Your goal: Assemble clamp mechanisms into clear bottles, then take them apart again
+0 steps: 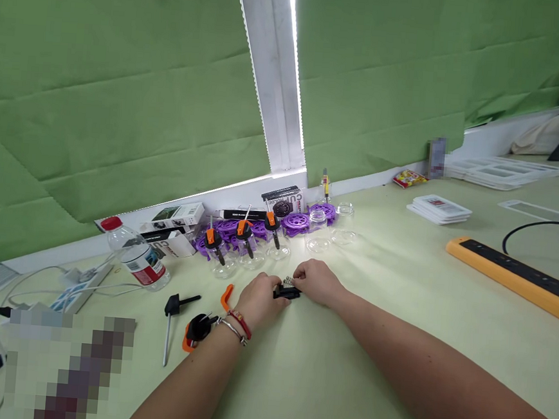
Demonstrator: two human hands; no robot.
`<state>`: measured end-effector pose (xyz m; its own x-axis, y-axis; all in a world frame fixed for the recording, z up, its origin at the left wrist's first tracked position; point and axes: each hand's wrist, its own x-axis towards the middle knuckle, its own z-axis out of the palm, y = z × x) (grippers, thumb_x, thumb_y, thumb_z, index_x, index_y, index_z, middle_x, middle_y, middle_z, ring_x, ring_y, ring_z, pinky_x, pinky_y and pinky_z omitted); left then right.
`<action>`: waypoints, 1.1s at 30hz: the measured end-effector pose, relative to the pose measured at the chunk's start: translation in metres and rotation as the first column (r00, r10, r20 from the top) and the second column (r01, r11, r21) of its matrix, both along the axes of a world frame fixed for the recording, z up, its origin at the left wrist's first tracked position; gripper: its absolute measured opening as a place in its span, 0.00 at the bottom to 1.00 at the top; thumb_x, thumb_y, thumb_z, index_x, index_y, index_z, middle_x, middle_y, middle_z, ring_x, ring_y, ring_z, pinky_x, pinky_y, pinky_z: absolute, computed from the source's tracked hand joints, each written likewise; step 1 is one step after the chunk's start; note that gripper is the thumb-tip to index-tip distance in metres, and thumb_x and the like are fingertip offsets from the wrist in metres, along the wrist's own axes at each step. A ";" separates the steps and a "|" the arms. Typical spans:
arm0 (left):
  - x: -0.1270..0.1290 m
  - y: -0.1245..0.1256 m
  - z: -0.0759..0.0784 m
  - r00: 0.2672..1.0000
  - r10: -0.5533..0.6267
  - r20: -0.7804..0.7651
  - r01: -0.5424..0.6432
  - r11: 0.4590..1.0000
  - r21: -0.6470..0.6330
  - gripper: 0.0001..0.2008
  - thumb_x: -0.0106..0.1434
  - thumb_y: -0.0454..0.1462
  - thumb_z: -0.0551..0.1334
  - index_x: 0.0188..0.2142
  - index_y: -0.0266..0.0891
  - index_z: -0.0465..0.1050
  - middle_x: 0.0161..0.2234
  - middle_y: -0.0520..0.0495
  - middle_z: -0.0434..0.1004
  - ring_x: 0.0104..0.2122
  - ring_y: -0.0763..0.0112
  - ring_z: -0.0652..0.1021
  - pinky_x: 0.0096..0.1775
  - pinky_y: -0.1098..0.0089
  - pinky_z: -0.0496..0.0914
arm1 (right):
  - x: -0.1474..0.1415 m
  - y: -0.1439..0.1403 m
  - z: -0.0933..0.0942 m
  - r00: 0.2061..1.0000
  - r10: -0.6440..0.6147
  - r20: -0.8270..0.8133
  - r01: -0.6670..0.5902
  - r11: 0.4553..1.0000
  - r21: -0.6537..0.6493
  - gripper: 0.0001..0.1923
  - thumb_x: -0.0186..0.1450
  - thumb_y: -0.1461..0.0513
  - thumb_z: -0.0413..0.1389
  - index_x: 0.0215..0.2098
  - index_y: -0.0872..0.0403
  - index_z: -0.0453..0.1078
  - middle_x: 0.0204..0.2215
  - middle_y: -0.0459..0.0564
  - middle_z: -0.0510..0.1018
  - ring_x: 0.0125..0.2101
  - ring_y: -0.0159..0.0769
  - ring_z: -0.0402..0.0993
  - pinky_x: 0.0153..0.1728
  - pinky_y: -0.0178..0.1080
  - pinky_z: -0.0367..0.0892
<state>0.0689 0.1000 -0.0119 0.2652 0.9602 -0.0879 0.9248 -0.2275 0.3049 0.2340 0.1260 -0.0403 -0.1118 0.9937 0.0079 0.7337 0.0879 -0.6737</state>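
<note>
My left hand [259,300] is closed round a small black plastic part [288,293] just above the table. A short silvery coil, which looks like a spring [287,280], stands at the top of that part. My right hand [316,281] pinches at the coil's right side with thumb and finger. Close to my left wrist lie an orange curved piece [227,297] and a black round part with orange on it [198,330]. Farther left lies a black handle with a metal rod [170,314].
Orange-and-black tools in clear jars [245,232] and purple slotted discs [296,222] line the wall. A water bottle [144,263] leans on the left. An orange power strip [511,276] and a stack of white cards [439,209] lie on the right.
</note>
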 end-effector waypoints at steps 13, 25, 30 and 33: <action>0.009 0.003 0.000 0.998 -0.027 0.054 0.029 0.999 -0.037 0.18 0.52 0.46 0.63 0.41 0.43 0.73 0.40 0.46 0.71 0.38 0.63 0.73 0.33 0.71 0.65 | 0.000 -0.001 0.000 0.999 -0.035 0.009 0.035 0.999 -0.012 0.05 0.55 0.62 0.58 0.30 0.54 0.75 0.29 0.48 0.79 0.29 0.32 0.72 0.25 0.31 0.59; 0.002 0.004 -0.002 0.999 -0.015 0.034 0.014 1.000 0.003 0.20 0.51 0.37 0.64 0.45 0.40 0.71 0.40 0.45 0.70 0.38 0.63 0.73 0.35 0.71 0.64 | -0.002 -0.002 -0.002 1.000 -0.020 0.015 0.020 1.000 0.005 0.05 0.56 0.62 0.56 0.28 0.53 0.75 0.28 0.48 0.78 0.28 0.32 0.71 0.24 0.32 0.57; 0.005 0.010 -0.009 0.999 -0.026 0.045 0.024 0.999 0.037 0.17 0.52 0.36 0.63 0.43 0.40 0.71 0.39 0.45 0.69 0.38 0.64 0.73 0.34 0.72 0.64 | -0.002 -0.003 -0.001 0.999 -0.029 0.015 0.029 1.000 -0.003 0.06 0.57 0.63 0.56 0.28 0.54 0.75 0.28 0.48 0.78 0.28 0.32 0.72 0.23 0.31 0.56; 0.007 0.011 -0.008 0.999 -0.028 0.038 0.027 0.999 0.032 0.15 0.52 0.36 0.62 0.41 0.40 0.72 0.39 0.45 0.69 0.38 0.64 0.73 0.34 0.72 0.64 | -0.002 -0.003 0.000 0.999 -0.032 0.018 0.033 0.999 -0.007 0.05 0.57 0.63 0.56 0.28 0.54 0.75 0.28 0.48 0.78 0.28 0.32 0.71 0.24 0.31 0.56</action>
